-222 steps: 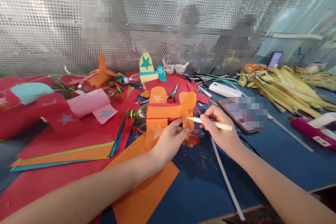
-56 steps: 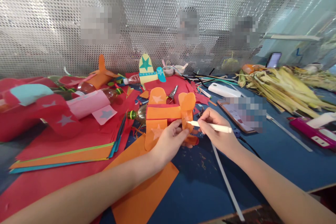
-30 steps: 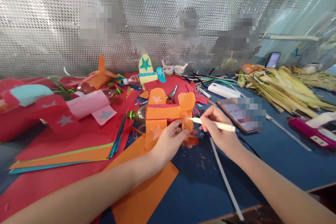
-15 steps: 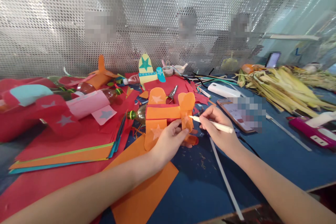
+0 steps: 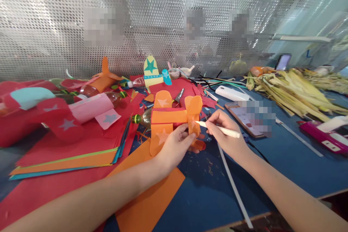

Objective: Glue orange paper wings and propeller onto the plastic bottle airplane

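A toy airplane point(image 5: 168, 116), made from a plastic bottle wrapped in orange and red foam sheet, lies in front of me with its green cap pointing left. Pale stars mark its wings and tail. My left hand point(image 5: 178, 143) grips it by the tail end, thumb on top and fingers underneath. In a pinch, my right hand point(image 5: 224, 134) holds a white marker pen point(image 5: 228, 131), whose tip meets the star on the tail piece. An orange foam sheet point(image 5: 154, 199) lies partly beneath my left forearm.
Stacked coloured sheets point(image 5: 67, 159) and other bottle airplanes point(image 5: 108, 116) fill the left. Scissors point(image 5: 178, 97) lie behind the airplane. A phone point(image 5: 244, 121), a white stick point(image 5: 235, 186), a magenta glue gun or power strip-like device point(image 5: 323, 136) and dried husks point(image 5: 293, 90) occupy the right.
The marker tip has shifted very slightly left over the tail star, with my right hand. My left hand and the airplane stay in place.
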Motion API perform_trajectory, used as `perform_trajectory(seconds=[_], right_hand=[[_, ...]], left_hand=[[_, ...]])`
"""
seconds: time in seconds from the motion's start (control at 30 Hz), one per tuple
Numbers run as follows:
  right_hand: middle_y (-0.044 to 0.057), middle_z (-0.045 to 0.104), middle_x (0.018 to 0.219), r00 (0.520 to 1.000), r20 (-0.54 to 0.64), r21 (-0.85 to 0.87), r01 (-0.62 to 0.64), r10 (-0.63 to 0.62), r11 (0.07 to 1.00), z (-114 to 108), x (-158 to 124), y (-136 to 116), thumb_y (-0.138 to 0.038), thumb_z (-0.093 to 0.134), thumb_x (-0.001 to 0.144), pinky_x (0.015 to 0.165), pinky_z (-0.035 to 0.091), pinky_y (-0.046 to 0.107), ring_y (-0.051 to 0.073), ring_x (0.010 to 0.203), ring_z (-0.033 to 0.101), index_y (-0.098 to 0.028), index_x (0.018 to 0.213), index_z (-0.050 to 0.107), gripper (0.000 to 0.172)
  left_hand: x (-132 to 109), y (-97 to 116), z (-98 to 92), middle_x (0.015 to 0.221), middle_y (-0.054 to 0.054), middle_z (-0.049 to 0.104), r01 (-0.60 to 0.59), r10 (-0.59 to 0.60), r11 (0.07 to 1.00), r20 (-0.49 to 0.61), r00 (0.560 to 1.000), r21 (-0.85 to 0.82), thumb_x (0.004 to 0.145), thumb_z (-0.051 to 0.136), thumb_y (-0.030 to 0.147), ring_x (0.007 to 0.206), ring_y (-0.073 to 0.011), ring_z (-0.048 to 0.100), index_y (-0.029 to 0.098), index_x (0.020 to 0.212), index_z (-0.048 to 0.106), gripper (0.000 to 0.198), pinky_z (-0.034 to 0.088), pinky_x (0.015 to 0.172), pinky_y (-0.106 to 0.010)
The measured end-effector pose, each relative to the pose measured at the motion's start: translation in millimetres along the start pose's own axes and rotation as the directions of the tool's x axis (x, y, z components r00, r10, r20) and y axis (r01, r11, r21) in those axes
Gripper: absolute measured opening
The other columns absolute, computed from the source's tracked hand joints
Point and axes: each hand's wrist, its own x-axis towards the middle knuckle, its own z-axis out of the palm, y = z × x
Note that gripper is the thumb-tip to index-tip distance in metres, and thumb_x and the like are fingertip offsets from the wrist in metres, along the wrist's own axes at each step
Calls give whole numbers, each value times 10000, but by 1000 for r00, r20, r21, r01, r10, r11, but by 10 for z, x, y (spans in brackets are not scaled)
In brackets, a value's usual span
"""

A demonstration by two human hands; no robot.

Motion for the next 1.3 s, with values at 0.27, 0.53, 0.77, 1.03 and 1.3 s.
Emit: perform_trajectory(seconds=[0.27, 0.53, 0.77, 1.03, 1.3], right_hand=[[-34, 517, 663, 1000, 11, -10, 3, -3, 1000, -4, -4, 9, -315, 530, 882, 548, 384, 246, 115, 571, 523, -220, 747, 442, 186], [-44, 494, 651, 1000, 6, -9, -1, 1, 1000, -1, 6, 11, -288, 528, 873, 534, 373, 242, 108, 552, 507, -222, 742, 434, 174], [-46, 484, 644, 1000, 3, 6, 3, -3, 1000, -5, -7, 23, -288, 529, 870, 530, 371, 245, 109, 548, 497, -225, 744, 437, 169], [-47, 485, 640, 1000, 0, 3, -4, 4, 1000, -6, -6, 20, -279, 530, 861, 532, 368, 249, 111, 550, 504, -224, 738, 436, 164], [-51, 483, 632, 1000, -3, 1, -15, 15, 1000, -2, 0, 6, -287, 530, 854, 533, 370, 250, 113, 549, 508, -226, 733, 436, 166]], left_hand=[[1, -8, -5, 949, -96, 733, -10, 10, 1000, 0, 1000, 4, 814, 650, 251, 795, -187, 715, 146, 1067, 576, 284, 534, 575, -223], [3, 12, 10, 904, -71, 724, 3, -3, 1000, -16, 1000, 1, 825, 602, 185, 713, -154, 698, 137, 1068, 573, 249, 531, 561, -222], [12, -8, 2, 925, -92, 724, 6, -6, 1000, -5, 1000, -4, 814, 628, 210, 757, -185, 711, 136, 1081, 564, 285, 530, 574, -240], [21, -4, 2, 912, -89, 725, -1, 1, 1000, -5, 1000, 5, 811, 624, 204, 693, -166, 696, 135, 1072, 567, 276, 525, 561, -243], [13, -6, -9, 944, -101, 723, -4, 4, 1000, -9, 1000, -2, 784, 672, 259, 785, -204, 709, 143, 1067, 575, 320, 532, 580, -256]])
